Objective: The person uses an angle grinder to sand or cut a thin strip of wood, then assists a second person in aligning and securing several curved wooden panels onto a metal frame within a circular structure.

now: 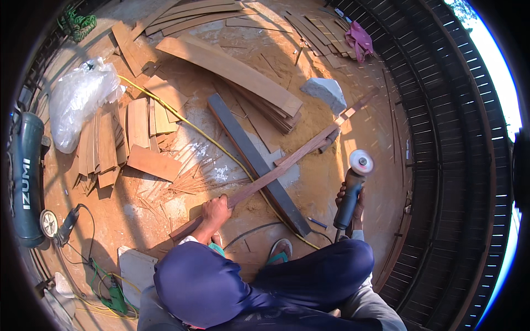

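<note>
The left hand (216, 211), at the lower centre of the frame, is clenched around a long wooden strip (301, 153) near its lower end. The strip runs diagonally from the lower centre toward the upper right and passes over a dark beam (243, 146) that slants across the middle. The right hand (359, 205), right of centre, grasps the body of an angle grinder (348, 204), held upright in the frame with its round disc (361, 161) at the top. The disc is apart from the strip.

A yellow cord (193, 130) curves from the upper left down to the lower centre, near a pen (317, 222) on the floor (326, 160). A pale stone block (324, 94) sits at upper right of centre, just beside the strip's far part. Large boards (232, 71) lie stacked at the upper centre, and shorter planks (98, 143) are heaped at the left by a clear plastic bag (83, 99). At the far left stands a dark tank (28, 182); a green drill (116, 298) lies at the lower left. A pink bag (360, 41) is at the upper right.
</note>
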Tool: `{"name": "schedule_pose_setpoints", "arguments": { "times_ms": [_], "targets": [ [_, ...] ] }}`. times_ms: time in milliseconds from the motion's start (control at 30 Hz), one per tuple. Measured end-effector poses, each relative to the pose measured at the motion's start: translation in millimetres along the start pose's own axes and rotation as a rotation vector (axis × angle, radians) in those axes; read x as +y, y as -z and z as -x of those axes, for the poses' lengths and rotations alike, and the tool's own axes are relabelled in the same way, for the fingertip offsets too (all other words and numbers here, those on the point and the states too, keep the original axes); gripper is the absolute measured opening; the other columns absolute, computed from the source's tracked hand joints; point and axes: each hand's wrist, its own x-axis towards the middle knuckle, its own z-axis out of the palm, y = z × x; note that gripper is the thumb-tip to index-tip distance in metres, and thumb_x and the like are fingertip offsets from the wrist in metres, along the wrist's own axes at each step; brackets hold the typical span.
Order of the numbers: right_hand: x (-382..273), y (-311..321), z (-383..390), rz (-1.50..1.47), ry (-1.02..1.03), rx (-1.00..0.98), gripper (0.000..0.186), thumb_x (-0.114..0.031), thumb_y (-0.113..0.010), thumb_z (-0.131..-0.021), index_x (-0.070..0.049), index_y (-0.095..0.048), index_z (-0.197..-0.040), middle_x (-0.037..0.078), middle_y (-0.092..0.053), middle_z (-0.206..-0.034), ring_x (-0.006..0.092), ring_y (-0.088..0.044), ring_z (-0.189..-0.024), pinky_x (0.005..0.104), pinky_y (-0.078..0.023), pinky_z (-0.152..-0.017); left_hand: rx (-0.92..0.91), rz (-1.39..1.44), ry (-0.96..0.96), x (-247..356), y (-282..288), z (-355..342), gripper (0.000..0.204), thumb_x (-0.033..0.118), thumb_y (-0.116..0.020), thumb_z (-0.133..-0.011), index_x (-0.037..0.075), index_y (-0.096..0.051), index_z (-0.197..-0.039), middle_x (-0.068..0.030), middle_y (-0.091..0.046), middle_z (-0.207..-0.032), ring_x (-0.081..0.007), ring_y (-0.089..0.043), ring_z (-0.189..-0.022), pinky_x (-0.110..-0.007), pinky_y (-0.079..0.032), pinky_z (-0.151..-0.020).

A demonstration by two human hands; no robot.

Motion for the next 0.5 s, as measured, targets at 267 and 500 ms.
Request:
{"name": "schedule_pose_setpoints", "arguments": {
  "times_ms": [267,500],
  "targets": [
    [18,92,17,-0.746,0.037,-0.019,0.065,-0.037,-0.074,-0.087,0.004,-0.047,-0.129,0.010,-0.060,-0.104,0.0192,-0.064,-0.092,0.0338,-0.059,-0.082,0.086,0.095,-0.090,-25,23,56,0.063,0.034,-0.086,-0.075,0.001,-0.057,-0.120,-0.0231,-0.063,-0.118,-0.0395,-0.062,-0.106,-0.047,-0.049,-0.094],
    [27,149,-11,-0.665,0.143,0.069,0.054,-0.037,-0.071,-0.086,0.003,-0.054,-0.118,0.011,-0.062,-0.100,0.0212,-0.066,-0.089,0.0350,-0.060,-0.080,0.329,0.659,0.073,-42,82,74,0.046,0.013,-0.076,-0.087,0.001,-0.054,-0.126,-0.0129,-0.062,-0.116,-0.0215,-0.063,-0.097,-0.035,-0.049,-0.088]
  ]
}}
